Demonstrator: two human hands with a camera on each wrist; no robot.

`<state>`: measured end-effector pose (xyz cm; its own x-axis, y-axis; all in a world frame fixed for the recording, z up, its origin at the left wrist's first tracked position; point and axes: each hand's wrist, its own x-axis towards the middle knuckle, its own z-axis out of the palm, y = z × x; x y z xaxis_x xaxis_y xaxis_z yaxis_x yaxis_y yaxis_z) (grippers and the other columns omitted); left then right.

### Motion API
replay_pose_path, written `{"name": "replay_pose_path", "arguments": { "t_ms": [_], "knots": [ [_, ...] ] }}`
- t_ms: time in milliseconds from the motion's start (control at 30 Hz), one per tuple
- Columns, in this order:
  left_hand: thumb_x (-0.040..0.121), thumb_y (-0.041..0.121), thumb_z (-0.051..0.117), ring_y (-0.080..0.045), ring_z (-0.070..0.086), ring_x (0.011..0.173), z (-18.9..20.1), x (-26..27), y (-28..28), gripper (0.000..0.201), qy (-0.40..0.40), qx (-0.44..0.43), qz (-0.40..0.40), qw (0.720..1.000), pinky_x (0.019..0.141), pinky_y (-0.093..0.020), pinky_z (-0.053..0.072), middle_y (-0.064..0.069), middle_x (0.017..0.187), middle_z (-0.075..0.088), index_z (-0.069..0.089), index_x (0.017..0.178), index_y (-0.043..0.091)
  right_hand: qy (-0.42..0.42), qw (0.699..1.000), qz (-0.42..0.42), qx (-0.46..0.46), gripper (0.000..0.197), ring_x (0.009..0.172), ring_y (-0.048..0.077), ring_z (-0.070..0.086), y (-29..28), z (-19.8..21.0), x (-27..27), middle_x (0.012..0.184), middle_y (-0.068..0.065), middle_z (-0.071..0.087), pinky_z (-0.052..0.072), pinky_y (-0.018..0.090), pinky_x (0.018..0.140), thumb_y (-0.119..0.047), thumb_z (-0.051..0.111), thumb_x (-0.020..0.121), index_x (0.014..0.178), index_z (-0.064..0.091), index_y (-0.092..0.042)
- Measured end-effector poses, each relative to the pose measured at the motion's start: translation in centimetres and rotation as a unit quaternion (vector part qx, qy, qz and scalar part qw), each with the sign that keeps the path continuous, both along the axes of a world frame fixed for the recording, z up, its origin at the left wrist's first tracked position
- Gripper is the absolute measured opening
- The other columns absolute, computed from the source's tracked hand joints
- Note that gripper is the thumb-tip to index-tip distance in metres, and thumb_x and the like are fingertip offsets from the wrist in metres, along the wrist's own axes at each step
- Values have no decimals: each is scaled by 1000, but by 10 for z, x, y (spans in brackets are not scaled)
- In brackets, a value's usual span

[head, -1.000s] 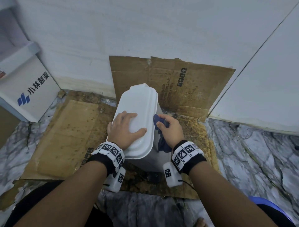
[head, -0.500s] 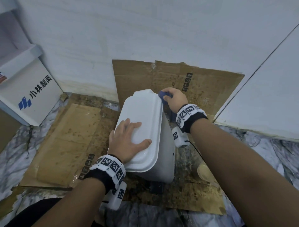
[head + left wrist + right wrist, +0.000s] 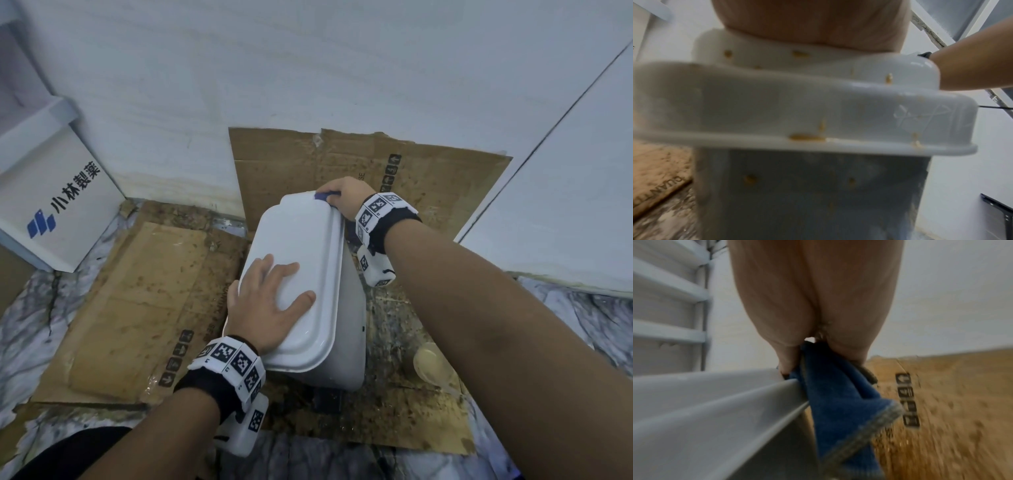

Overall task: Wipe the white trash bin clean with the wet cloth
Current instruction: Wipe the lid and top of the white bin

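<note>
The white trash bin (image 3: 346, 329) stands on stained cardboard with its lid (image 3: 301, 246) closed. My left hand (image 3: 270, 301) lies flat on the near half of the lid, fingers spread. My right hand (image 3: 342, 198) grips the blue wet cloth (image 3: 322, 196) at the lid's far right corner. In the right wrist view the cloth (image 3: 840, 395) hangs from the fingers over the lid's edge (image 3: 719, 402). The left wrist view shows yellowish spots on the lid's front rim (image 3: 807, 138) and on the bin's body (image 3: 750, 178).
Dirty cardboard sheets (image 3: 137, 308) cover the marble floor, and one sheet (image 3: 428, 178) leans on the wall behind the bin. A white box with blue print (image 3: 58, 209) stands at the left. A pale round lid (image 3: 431, 363) lies on the cardboard to the right.
My right hand has carried the cloth from the lid's near right side along the edge to the far right corner. The left hand has stayed on the lid.
</note>
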<state>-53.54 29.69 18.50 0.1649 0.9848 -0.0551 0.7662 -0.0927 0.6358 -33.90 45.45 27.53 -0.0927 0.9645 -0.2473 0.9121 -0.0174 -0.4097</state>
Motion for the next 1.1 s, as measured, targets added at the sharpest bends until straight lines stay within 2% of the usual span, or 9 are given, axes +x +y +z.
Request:
{"name": "replay_pose_path", "arguments": {
  "t_ms": [100,200,367,667,800,933,1100],
  "knots": [
    [70,83,27,-9,17,144,1,4,-2,66,-4,4,0,1000,118,-48,7,10,155,20,37,128,54,33,999,-28,24,34,125,23,51,-15,-2,6,136,1,57,36,23,93,-13,44,99,128,61,-19],
    [72,81,27,-9,18,143,2,9,-4,64,-14,12,5,1000,118,-46,6,10,154,22,39,128,52,50,997,-47,37,34,124,22,51,-32,-2,13,135,1,58,35,23,89,-13,44,99,128,60,-18],
    [75,78,29,-11,22,142,2,13,-4,61,-7,25,14,1000,117,-47,10,8,152,27,42,128,50,82,991,-93,41,34,122,23,53,-68,0,14,133,2,59,36,22,88,-19,48,98,130,58,-19],
    [78,73,36,-15,23,142,8,22,-8,54,-8,13,25,1000,116,-49,10,6,153,26,43,126,49,132,983,-117,51,36,122,20,53,-161,-9,0,133,2,59,34,20,91,-20,52,95,130,58,-20],
    [78,74,39,-14,23,142,11,29,-10,51,-9,17,25,1000,116,-51,10,7,152,27,44,124,50,155,979,-122,54,35,119,18,55,-204,-17,-3,129,0,61,39,24,93,-19,53,94,129,59,-22],
    [82,70,47,-15,19,144,16,36,-14,50,-12,13,16,1000,116,-51,7,5,155,24,46,127,48,183,972,-130,64,35,106,6,51,-247,-17,-3,122,-4,61,28,9,81,-15,53,94,128,59,-20],
    [76,72,55,-16,10,147,23,48,-16,62,-16,-21,-29,999,117,-52,3,5,159,17,43,133,50,190,965,-170,63,37,116,16,52,-281,-29,6,125,2,59,34,22,93,-19,54,94,130,57,-25]
  ]
}}
